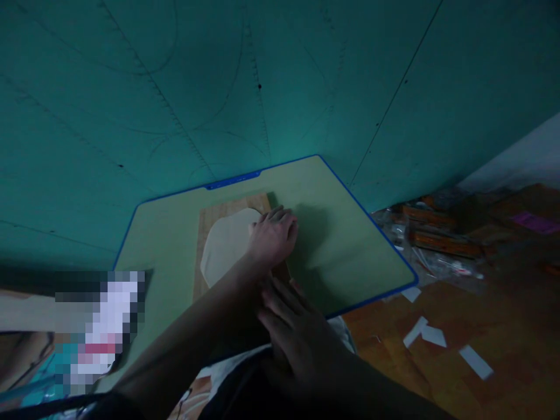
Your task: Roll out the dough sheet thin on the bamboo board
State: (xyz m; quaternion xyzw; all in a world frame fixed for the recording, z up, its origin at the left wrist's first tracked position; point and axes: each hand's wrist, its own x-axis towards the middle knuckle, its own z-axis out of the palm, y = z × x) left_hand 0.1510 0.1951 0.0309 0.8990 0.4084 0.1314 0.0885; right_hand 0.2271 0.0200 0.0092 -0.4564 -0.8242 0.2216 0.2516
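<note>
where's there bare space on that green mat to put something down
The green mat is bare on its right side, between the wooden board and the blue edge, and in a narrower strip left of the board. The board is taken: pale dough under the left hand, right hand at its near end. Right of the mat, paper scraps and packets crowd the floor.

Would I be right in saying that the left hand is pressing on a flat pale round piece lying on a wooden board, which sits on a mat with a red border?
Not quite: the border is blue, not red. The head view shows the left hand resting on the flat pale round piece, which lies on the wooden board, and that board sits on a light green mat edged in blue.
</note>
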